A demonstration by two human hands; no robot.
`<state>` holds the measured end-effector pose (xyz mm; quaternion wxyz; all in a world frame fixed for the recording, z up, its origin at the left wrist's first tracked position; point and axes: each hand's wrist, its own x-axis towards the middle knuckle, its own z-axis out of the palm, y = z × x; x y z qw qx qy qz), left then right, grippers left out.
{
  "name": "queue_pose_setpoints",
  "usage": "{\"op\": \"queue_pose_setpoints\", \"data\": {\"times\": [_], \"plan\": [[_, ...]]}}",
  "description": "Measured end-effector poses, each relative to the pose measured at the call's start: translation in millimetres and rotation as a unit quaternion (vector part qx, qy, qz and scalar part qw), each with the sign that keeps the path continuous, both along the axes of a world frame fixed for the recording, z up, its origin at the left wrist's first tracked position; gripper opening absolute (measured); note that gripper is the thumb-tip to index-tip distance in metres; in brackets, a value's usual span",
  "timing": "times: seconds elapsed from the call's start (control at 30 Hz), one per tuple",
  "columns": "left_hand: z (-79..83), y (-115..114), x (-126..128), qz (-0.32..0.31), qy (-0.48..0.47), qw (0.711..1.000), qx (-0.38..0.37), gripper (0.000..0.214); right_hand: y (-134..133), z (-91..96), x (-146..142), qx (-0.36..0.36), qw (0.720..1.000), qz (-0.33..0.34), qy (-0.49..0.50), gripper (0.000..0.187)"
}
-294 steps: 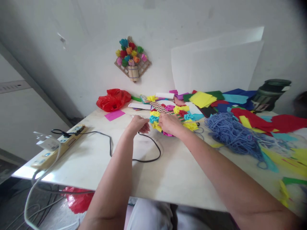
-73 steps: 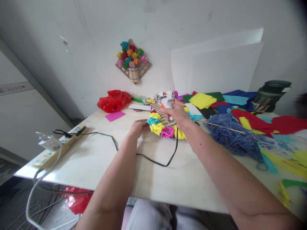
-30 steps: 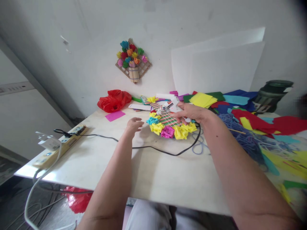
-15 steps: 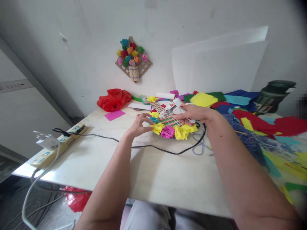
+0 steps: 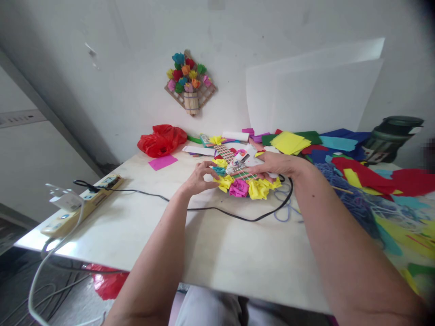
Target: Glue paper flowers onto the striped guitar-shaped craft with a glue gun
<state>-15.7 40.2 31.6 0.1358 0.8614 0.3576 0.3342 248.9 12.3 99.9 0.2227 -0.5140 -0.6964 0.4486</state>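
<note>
A stick lattice [image 5: 227,154] ringed with paper flowers, among them a yellow one [image 5: 257,189] and a pink one [image 5: 239,187], lies on the white table [image 5: 217,240]. My left hand [image 5: 201,175] pinches a teal paper flower [image 5: 219,170] at the lattice's left edge. My right hand [image 5: 276,164] lies over the lattice with its fingers curled on a white glue gun [image 5: 239,162] that rests on the sticks. The gun's black cord [image 5: 238,216] runs left across the table.
A power strip [image 5: 79,204] sits at the table's left edge. Blue yarn [image 5: 343,194] and several coloured paper sheets [image 5: 290,141] cover the right side. A red plastic bag [image 5: 161,140] and a pink paper square [image 5: 163,162] lie at the back left. A flower craft [image 5: 189,85] hangs on the wall.
My right hand brought the glue gun down from above onto the lattice. My left hand moved from the bare table to the teal flower and closed on it.
</note>
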Motion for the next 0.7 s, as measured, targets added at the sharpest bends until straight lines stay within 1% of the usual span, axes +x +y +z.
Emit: {"op": "queue_pose_setpoints", "data": {"times": [0.13, 0.2, 0.33, 0.47, 0.6, 0.7], "plan": [[0.5, -0.7, -0.4, -0.003, -0.003, 1.000, -0.004, 0.014, 2.1, -2.8, -0.4, 0.014, 1.000, -0.022, 0.007, 0.042], [0.6, -0.5, -0.6, -0.004, -0.002, 1.000, -0.007, 0.014, 3.2, -2.8, -0.3, 0.021, 0.999, -0.024, -0.005, 0.042], [0.4, 0.4, -1.4, -0.011, -0.004, 1.000, -0.006, 0.014, 3.7, -0.5, -0.9, 0.036, 0.996, -0.004, -0.083, 0.044], [-1.1, 1.5, -2.8, -0.016, -0.007, 1.000, -0.005, 0.013, 2.8, 1.1, -3.1, 0.048, 0.988, -0.003, -0.149, 0.048], [-2.3, 2.5, -3.8, -0.019, -0.013, 1.000, -0.012, 0.013, 4.1, -0.2, -4.5, 0.039, 0.986, 0.003, -0.160, 0.051], [-1.6, 2.1, -4.0, -0.024, -0.018, 0.999, -0.020, 0.013, 6.3, -2.1, -4.0, 0.030, 0.989, 0.003, -0.146, 0.049]]}}
